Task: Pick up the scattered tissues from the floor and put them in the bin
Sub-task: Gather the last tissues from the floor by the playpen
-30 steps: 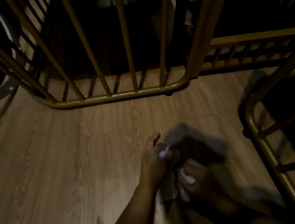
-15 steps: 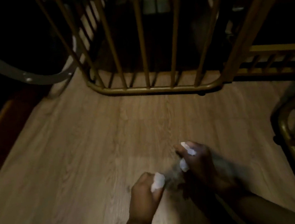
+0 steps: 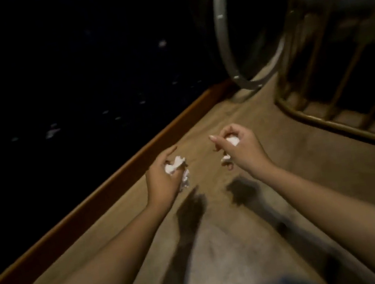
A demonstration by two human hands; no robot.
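- Left hand (image 3: 163, 178) curled loosely around a crumpled tissue (image 3: 174, 165), thumb and forefinger slack, white wad poking out the inner side and below the fingers.
- Right hand (image 3: 237, 144) closed more tightly on a second wad (image 3: 232, 140), forefinger extended, a scrap showing under the palm.
- Both wads held above the wood floor (image 3: 225, 247), near the baseboard (image 3: 113, 182); no bin in view.
- Likely risk: left wad slipping free through that slack hold while carried, back onto the floor.
- Also possible: misjudged drop in dim light, or missed pale specks in the dark area at left, too faint to identify.
- No clear long axis or heading: both tissues balled up, irregular lumps.
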